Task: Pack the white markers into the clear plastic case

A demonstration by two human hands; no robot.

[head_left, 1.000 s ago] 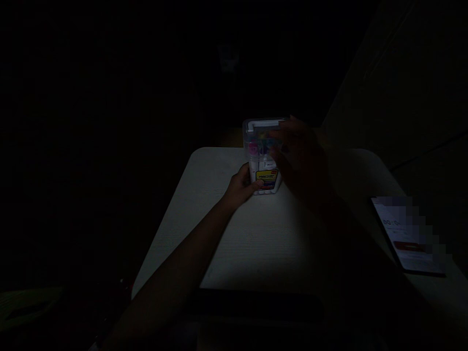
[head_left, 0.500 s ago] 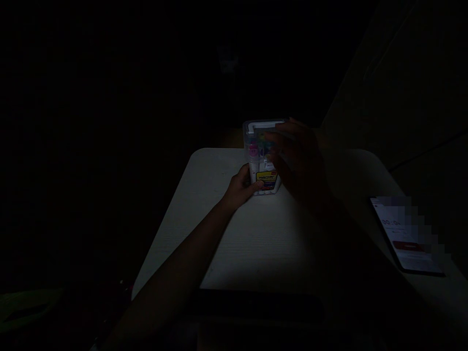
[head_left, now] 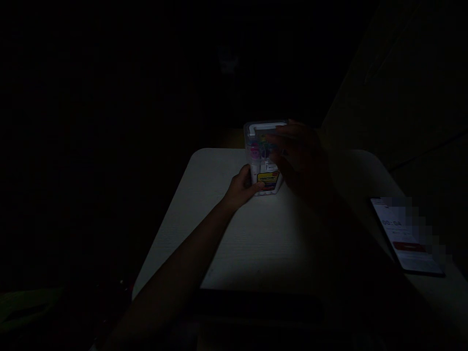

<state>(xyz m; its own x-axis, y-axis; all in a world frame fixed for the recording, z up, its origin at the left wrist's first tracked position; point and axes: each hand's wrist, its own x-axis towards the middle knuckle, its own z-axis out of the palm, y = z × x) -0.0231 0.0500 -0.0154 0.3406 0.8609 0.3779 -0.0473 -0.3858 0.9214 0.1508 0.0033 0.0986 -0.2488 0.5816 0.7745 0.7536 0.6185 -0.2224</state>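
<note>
A clear plastic marker box [head_left: 268, 181] stands upright near the far edge of the pale table, with a yellow-and-dark label on its front. Through its walls show white markers with coloured ends, pink and purple among them. A see-through lid [head_left: 252, 141] with a white handle [head_left: 261, 127] covers the top. My left hand [head_left: 241, 189] is closed around the lower left side, thumb across the front by the label. My right hand [head_left: 302, 158], dark in shadow, curls its fingers round the upper right side at the lid; its exact contact is hard to see.
The white table [head_left: 183, 219] has rounded far corners. At its right side lies a phone [head_left: 405, 239] with a lit screen showing a timer. A cable [head_left: 427, 152] runs beyond the right edge. A dim greenish item [head_left: 29, 304] is at lower left; darkness hides most surroundings.
The box and its lid have shifted very slightly to the right, and the label sits a touch lower. Both hands keep almost the same place on the box.
</note>
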